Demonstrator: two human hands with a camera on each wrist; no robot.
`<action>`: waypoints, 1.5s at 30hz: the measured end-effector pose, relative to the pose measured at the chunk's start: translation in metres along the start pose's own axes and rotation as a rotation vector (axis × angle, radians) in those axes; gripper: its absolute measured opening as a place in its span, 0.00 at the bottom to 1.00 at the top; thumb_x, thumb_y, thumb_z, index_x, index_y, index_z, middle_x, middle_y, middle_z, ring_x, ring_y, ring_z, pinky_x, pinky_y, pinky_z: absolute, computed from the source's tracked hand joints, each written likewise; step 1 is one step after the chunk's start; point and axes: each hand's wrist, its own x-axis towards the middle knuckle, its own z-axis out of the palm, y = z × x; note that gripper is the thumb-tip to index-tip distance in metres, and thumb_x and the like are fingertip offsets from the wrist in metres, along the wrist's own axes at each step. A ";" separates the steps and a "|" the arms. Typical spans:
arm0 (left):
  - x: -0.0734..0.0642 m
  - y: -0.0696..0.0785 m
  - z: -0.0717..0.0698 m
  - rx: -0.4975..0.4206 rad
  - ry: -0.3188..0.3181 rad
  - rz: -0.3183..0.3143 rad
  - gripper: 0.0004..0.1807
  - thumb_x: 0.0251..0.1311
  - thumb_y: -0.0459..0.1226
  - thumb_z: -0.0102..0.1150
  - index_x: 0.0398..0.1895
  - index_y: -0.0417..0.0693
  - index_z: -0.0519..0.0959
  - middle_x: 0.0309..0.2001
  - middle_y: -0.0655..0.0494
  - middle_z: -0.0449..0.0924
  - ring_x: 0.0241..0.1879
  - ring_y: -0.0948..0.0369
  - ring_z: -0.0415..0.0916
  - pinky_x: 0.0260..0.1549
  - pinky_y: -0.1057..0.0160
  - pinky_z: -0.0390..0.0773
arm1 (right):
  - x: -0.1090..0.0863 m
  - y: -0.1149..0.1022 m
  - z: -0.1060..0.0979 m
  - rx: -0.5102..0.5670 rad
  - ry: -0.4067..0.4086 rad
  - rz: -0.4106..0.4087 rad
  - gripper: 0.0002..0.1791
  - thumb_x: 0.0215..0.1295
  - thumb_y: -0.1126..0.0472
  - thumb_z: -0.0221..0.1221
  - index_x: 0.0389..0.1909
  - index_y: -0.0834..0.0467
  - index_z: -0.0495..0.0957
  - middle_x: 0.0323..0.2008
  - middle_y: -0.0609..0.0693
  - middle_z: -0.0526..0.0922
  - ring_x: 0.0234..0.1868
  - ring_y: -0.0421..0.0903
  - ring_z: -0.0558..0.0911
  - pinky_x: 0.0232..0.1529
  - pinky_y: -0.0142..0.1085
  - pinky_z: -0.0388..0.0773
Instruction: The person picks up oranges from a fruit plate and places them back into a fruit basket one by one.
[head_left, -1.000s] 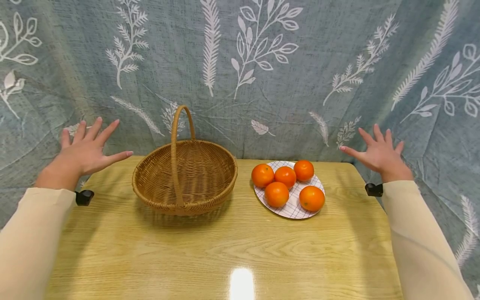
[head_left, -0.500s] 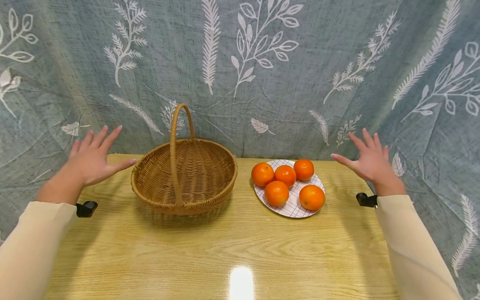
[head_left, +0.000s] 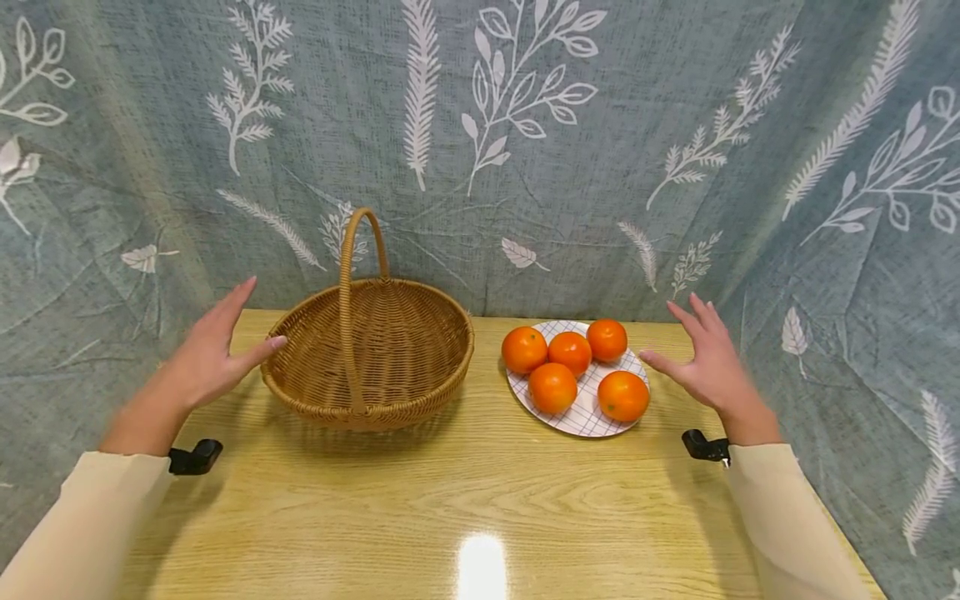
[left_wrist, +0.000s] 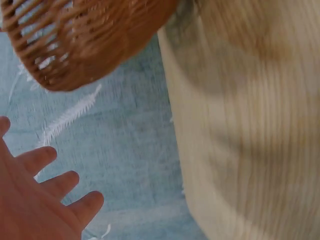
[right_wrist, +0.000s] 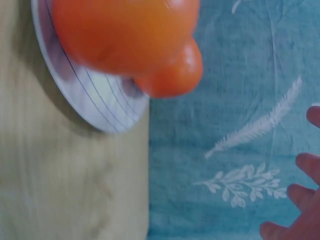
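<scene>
A brown wicker basket (head_left: 405, 342) with a tall hooped handle stands at the back left of the table, nothing inside it. My left hand (head_left: 204, 360) hovers just left of it, fingers extended and thumb tip overlapping the rim in the head view. To the right, a white plate (head_left: 588, 402) with a thin-lined check holds several oranges (head_left: 623, 396). Beside the plate's right edge is my right hand (head_left: 708, 367), thumb pointing toward the oranges and fingers spread. Neither hand holds anything. The left wrist view shows the basket's side (left_wrist: 95, 45) above spread fingers (left_wrist: 62, 185).
The wooden table (head_left: 420, 500) ends at the back against a grey-blue curtain (head_left: 450, 242) printed with white leaves, which also hangs along both sides. Both wrists carry small black cameras (head_left: 197, 457). Light glares off the table near its front.
Both hands have come down and inward, the left toward the basket and the right toward the plate. The basket, plate and oranges stay where they were.
</scene>
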 end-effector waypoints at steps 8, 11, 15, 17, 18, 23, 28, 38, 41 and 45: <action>-0.014 0.007 0.018 -0.227 0.039 -0.051 0.41 0.79 0.48 0.46 0.85 0.58 0.36 0.81 0.31 0.43 0.74 0.24 0.49 0.62 0.20 0.57 | -0.021 0.000 0.027 0.134 0.012 -0.016 0.50 0.59 0.44 0.73 0.79 0.54 0.61 0.82 0.60 0.48 0.81 0.69 0.47 0.69 0.78 0.51; -0.018 0.010 0.025 -0.299 0.044 -0.078 0.38 0.81 0.47 0.43 0.85 0.52 0.41 0.80 0.31 0.48 0.71 0.24 0.55 0.62 0.30 0.69 | -0.029 -0.001 0.039 0.161 0.003 0.003 0.51 0.57 0.45 0.74 0.78 0.55 0.62 0.81 0.61 0.51 0.80 0.69 0.51 0.70 0.76 0.54; -0.022 0.014 0.033 -0.398 0.027 -0.119 0.36 0.82 0.47 0.41 0.84 0.45 0.44 0.78 0.29 0.49 0.69 0.27 0.60 0.50 0.70 0.79 | -0.039 -0.002 0.053 0.224 -0.025 0.045 0.52 0.56 0.45 0.75 0.78 0.57 0.63 0.81 0.63 0.53 0.80 0.68 0.53 0.71 0.73 0.56; -0.023 0.014 0.036 -0.465 0.013 -0.138 0.36 0.82 0.47 0.41 0.84 0.45 0.43 0.79 0.28 0.47 0.70 0.27 0.58 0.40 0.84 0.71 | -0.043 -0.002 0.059 0.268 -0.037 0.063 0.51 0.56 0.47 0.76 0.77 0.58 0.63 0.80 0.63 0.54 0.80 0.67 0.54 0.72 0.71 0.57; -0.023 0.014 0.037 -0.496 0.004 -0.149 0.37 0.82 0.48 0.40 0.84 0.46 0.42 0.79 0.27 0.46 0.70 0.27 0.58 0.39 0.84 0.72 | -0.044 -0.002 0.062 0.290 -0.039 0.067 0.51 0.56 0.48 0.77 0.77 0.58 0.63 0.80 0.64 0.55 0.79 0.67 0.55 0.72 0.70 0.59; -0.024 0.012 0.041 -0.625 -0.039 -0.192 0.38 0.82 0.50 0.40 0.85 0.52 0.38 0.79 0.27 0.42 0.66 0.54 0.70 0.40 0.79 0.80 | -0.048 -0.004 0.071 0.391 -0.046 0.078 0.50 0.56 0.54 0.77 0.76 0.60 0.64 0.77 0.63 0.62 0.76 0.64 0.63 0.70 0.65 0.67; -0.022 0.010 0.043 -0.773 -0.059 -0.210 0.40 0.81 0.47 0.43 0.85 0.52 0.37 0.80 0.26 0.37 0.53 0.78 0.69 0.41 0.73 0.84 | -0.048 -0.006 0.076 0.399 -0.047 0.095 0.48 0.54 0.56 0.78 0.75 0.60 0.66 0.71 0.60 0.70 0.66 0.57 0.73 0.66 0.51 0.77; -0.022 0.009 0.044 -0.878 -0.090 -0.248 0.40 0.81 0.45 0.44 0.85 0.55 0.35 0.79 0.27 0.34 0.53 0.75 0.73 0.40 0.69 0.85 | -0.050 -0.005 0.079 0.397 -0.089 0.161 0.46 0.56 0.53 0.77 0.74 0.58 0.68 0.68 0.60 0.74 0.62 0.60 0.79 0.61 0.42 0.81; -0.023 0.007 0.044 -0.932 -0.087 -0.239 0.40 0.81 0.44 0.44 0.85 0.56 0.35 0.78 0.29 0.38 0.49 0.74 0.79 0.38 0.68 0.86 | -0.049 -0.006 0.078 0.401 -0.091 0.169 0.46 0.57 0.53 0.77 0.74 0.59 0.68 0.68 0.61 0.74 0.62 0.61 0.79 0.62 0.48 0.80; -0.024 0.004 0.043 -0.986 -0.085 -0.229 0.40 0.81 0.42 0.45 0.85 0.57 0.36 0.77 0.32 0.40 0.48 0.71 0.82 0.36 0.67 0.86 | -0.047 -0.005 0.077 0.404 -0.087 0.165 0.46 0.56 0.52 0.77 0.74 0.59 0.69 0.68 0.60 0.74 0.61 0.60 0.80 0.61 0.47 0.81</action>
